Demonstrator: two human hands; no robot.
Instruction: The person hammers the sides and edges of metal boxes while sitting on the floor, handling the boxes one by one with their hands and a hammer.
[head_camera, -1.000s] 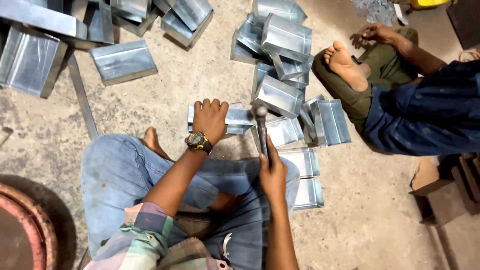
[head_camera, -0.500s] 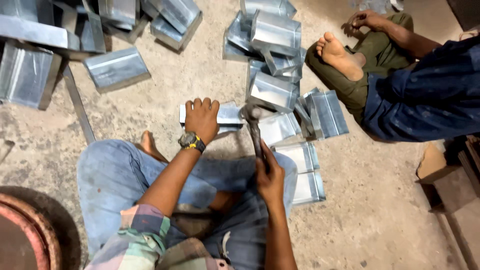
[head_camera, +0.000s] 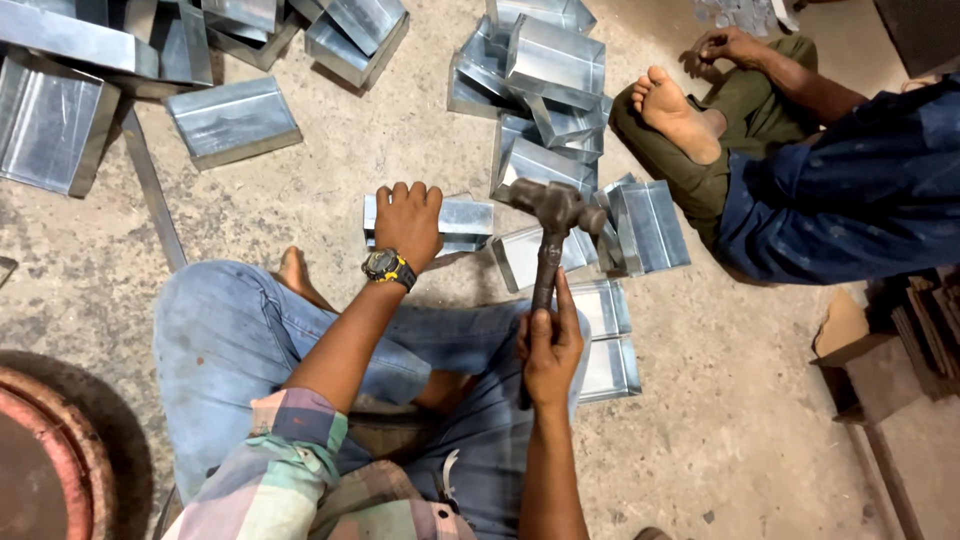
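- On the floor before your knees, your left hand (head_camera: 408, 222) lies flat, fingers spread, pressing the tray (head_camera: 462, 222).
- Your right hand (head_camera: 549, 350) grips the hammer (head_camera: 549, 245), head raised just right of the tray.

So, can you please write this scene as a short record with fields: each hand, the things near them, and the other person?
left hand: pressed flat on a metal piece on the floor
right hand: holds a hammer by its handle, head raised
nearby: metal boxes, flat trays
other person: sits at right, bare foot by the boxes
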